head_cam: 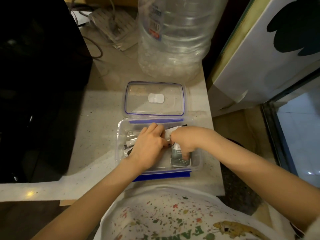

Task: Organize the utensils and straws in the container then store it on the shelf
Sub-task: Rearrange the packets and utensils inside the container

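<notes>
Pale speckled stone counter [97, 122]. On it: black appliance [38, 87] far left, clear water jug [174, 37] at rear. White cabinet [259, 63] to its right. Dim warm light.

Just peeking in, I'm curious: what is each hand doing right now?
Left hand: in the container, fingers curled on wrapped items; exact grip cannot be told.
Right hand: fingers curled down on a grey packet.

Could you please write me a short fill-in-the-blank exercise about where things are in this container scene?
1. Both hands reach into the clear ____ on the counter.
2. The lid lies on the counter just ____ the container, away from the person.
3. The right hand has its fingers on a grey ____ inside the container.
4. The big clear water bottle stands behind the ____.

Missing words: container; beyond; packet; lid
</notes>
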`<state>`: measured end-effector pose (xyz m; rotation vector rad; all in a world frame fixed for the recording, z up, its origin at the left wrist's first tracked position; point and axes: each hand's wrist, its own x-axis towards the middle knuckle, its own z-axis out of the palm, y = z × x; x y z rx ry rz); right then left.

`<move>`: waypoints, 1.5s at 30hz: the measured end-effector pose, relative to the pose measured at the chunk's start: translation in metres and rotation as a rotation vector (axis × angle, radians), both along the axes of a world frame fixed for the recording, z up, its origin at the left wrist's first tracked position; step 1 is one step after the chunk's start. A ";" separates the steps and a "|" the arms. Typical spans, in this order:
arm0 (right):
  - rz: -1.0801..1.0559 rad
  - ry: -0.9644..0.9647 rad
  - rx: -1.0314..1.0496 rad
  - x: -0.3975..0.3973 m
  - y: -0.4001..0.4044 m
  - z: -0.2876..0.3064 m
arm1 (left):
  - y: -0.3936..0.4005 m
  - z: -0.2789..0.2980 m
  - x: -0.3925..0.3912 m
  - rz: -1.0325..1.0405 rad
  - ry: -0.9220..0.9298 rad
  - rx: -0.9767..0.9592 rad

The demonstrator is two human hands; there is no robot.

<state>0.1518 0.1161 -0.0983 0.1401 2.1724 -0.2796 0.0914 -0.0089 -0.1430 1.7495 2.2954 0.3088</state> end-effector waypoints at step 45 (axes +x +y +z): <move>0.368 0.588 -0.001 0.043 -0.006 -0.025 | -0.001 0.001 -0.010 -0.084 0.008 -0.051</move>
